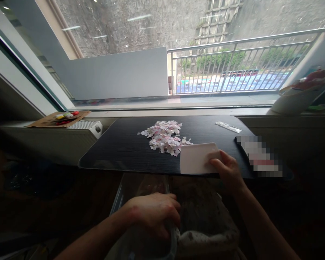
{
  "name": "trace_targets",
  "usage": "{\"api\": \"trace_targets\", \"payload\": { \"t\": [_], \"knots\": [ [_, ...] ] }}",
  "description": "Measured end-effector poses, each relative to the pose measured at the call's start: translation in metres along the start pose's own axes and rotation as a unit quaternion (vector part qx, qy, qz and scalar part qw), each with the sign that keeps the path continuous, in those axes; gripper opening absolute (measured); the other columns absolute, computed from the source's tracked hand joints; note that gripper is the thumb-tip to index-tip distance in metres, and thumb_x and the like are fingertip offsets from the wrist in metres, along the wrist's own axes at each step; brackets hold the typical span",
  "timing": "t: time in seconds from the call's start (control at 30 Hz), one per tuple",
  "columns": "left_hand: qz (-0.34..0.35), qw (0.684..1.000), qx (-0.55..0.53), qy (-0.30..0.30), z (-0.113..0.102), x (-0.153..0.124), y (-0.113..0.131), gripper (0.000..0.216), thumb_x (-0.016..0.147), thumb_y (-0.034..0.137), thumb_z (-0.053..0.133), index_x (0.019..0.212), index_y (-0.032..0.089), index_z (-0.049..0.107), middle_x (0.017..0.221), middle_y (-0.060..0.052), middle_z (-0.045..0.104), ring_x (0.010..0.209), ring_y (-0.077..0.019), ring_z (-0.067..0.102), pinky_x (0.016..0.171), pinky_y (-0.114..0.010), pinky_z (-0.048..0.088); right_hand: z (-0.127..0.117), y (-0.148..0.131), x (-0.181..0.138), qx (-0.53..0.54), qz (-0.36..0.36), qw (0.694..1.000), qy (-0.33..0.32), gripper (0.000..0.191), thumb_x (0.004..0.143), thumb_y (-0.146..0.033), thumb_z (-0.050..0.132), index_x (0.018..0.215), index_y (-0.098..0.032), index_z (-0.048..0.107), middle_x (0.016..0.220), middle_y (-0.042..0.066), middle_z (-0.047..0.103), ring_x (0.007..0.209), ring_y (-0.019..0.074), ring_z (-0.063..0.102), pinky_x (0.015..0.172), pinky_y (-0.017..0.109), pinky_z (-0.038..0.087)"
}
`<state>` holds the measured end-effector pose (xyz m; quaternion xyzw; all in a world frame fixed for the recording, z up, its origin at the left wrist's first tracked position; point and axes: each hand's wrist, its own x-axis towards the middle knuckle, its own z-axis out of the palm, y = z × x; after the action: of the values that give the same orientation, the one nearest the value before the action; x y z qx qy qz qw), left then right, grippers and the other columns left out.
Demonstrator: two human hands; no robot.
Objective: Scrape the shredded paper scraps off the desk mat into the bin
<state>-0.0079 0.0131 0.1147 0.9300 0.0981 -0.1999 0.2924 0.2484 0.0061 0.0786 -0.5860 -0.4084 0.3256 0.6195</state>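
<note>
In the head view, my right hand (pixel 229 168) pinches a flat white card (pixel 193 157) by its right end, thumb on top. The card lies low over the front part of a dark table (pixel 124 155). Beside its left edge spreads a heap of small pale pink and white paper scraps (pixel 165 135). Below the table's front edge, my left hand (pixel 158 213) curls its fingers over the right rim of a clear plastic container (pixel 173 243). The container's inside is dim, so its contents are hard to make out.
A clear plastic packet (pixel 228 126) and a dark-edged, pixelated item (pixel 260 157) lie on the table's right. A pale bag-like thing (pixel 206 238) stands beside the container. Behind are the window sill (pixel 151 113) and a white bucket (pixel 292 101); a radiator (pixel 89 126) is at left.
</note>
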Motion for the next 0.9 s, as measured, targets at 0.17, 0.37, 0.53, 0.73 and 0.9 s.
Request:
{"api": "trace_targets", "payload": {
  "t": [0.17,0.37,0.53,0.73,0.9],
  "knots": [
    [0.003,1.0,0.024,-0.01,0.002,0.005,0.004,0.022,0.073,0.03,0.072,0.093,0.02,0.073,0.095,-0.003,0.065,0.097,-0.022,0.056,0.063,-0.031,0.039,0.002,0.0,0.004,0.044,-0.004,0.998,0.034,0.022,0.068,-0.036,0.074,0.084,-0.023,0.069,0.07,-0.004,0.069,0.062,0.0158,0.064,0.05,0.024,0.052],
    [0.051,0.998,0.045,-0.01,0.019,0.019,0.006,0.01,0.079,0.028,0.063,0.087,0.023,0.067,0.093,-0.004,0.066,0.091,-0.0217,0.056,0.049,-0.029,0.032,0.004,0.009,0.012,0.114,0.008,0.993,0.02,0.053,0.058,-0.051,0.092,0.098,-0.024,0.07,0.085,0.001,0.079,0.076,0.0243,0.077,0.059,0.033,0.065],
    [0.065,0.998,0.015,0.006,0.029,0.033,-0.001,0.011,0.084,0.023,0.055,0.073,0.021,0.054,0.08,-0.004,0.062,0.078,-0.0185,0.054,0.049,-0.028,0.032,0.003,0.024,0.012,0.022,-0.045,0.998,-0.03,0.045,0.071,-0.056,0.085,0.098,-0.021,0.075,0.086,0.005,0.082,0.068,0.0231,0.077,0.068,0.037,0.066],
    [0.075,0.996,-0.025,-0.043,0.015,0.047,0.001,0.014,0.08,0.03,0.056,0.071,0.021,0.05,0.076,-0.004,0.058,0.081,-0.0202,0.055,0.054,-0.028,0.037,0.005,0.026,0.006,-0.044,-0.068,0.996,-0.028,0.037,0.073,-0.055,0.082,0.089,-0.022,0.077,0.08,0.004,0.081,0.066,0.023,0.075,0.064,0.036,0.063],
    [0.064,0.996,-0.034,-0.059,0.013,0.054,0.006,0.014,0.079,0.033,0.055,0.07,0.022,0.051,0.071,-0.005,0.056,0.083,-0.0223,0.058,0.055,-0.029,0.039,0.008,0.025,0.005,-0.004,-0.057,0.998,-0.011,0.04,0.074,-0.054,0.082,0.097,-0.021,0.076,0.085,0.005,0.082,0.068,0.0219,0.077,0.067,0.035,0.063]
  ]
}}
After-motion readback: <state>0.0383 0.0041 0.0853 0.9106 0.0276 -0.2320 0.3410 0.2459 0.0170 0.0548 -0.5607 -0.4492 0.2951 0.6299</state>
